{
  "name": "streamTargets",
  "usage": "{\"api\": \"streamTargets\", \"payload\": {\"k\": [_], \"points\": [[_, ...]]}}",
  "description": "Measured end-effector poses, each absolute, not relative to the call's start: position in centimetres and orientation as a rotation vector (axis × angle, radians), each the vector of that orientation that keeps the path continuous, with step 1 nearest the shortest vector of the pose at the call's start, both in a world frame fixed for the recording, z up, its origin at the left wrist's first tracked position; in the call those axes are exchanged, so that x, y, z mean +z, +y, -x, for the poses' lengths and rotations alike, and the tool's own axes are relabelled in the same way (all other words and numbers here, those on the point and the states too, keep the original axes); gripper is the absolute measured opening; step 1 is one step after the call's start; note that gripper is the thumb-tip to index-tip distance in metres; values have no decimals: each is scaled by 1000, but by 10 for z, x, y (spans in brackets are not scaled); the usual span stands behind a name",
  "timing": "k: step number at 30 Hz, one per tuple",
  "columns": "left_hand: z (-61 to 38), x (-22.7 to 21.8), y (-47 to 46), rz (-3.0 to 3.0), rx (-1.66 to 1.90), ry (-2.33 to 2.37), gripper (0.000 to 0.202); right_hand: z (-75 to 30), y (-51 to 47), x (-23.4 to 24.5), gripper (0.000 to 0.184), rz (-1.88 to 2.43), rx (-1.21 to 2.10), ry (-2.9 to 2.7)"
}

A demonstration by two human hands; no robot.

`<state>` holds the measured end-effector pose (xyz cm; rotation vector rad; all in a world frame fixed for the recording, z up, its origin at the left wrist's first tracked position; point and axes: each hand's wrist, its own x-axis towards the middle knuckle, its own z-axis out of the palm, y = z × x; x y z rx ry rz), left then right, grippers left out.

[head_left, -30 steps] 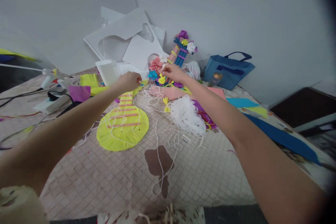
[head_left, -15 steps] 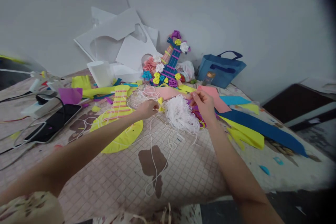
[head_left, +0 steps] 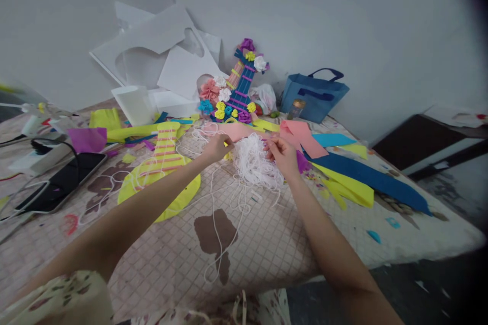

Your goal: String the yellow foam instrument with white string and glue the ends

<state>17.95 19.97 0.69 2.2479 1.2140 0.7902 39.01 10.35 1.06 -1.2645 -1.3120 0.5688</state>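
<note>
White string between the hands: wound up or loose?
Loose: the white string lies heaped, with loops trailing over the tablecloth.

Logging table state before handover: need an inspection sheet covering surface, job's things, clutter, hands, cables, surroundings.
Surface: pale grid-patterned cloth, brown patch.
Job's things: tangled white string bundle; pink-banded yellow guitar-shaped piece.
Clutter: long blue paper strip, folded pink paper piece, black-screened flat device.
Hands: left hand at the bundle's upper left, right hand at its upper right; grip unclear.
Cables: black plugged cable at white power strip.
Surroundings: pale grey wall, white cut-out boards, blue handled bag.
</note>
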Motion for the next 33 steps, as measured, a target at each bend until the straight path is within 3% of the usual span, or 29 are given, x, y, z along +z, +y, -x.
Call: {"api": "streamTargets", "payload": {"k": [9,20,25,29,33], "points": [[-143,58,178,-1968,875,1050,16,-387,103,6,28,1335,570,-1425],[-115,47,155,-2269,643,1205,18,-350,87,12,9,1570,176,-2038],[-116,41,148,-2453,748,1382,18,-350,88,12,10,1397,446,-1867],[-141,31,143,-2488,926,1087,16,-350,86,15,13,1230,765,-1677],[-165,24,137,-2527,858,874,25,-350,83,19,19,1039,976,-1499]]}}
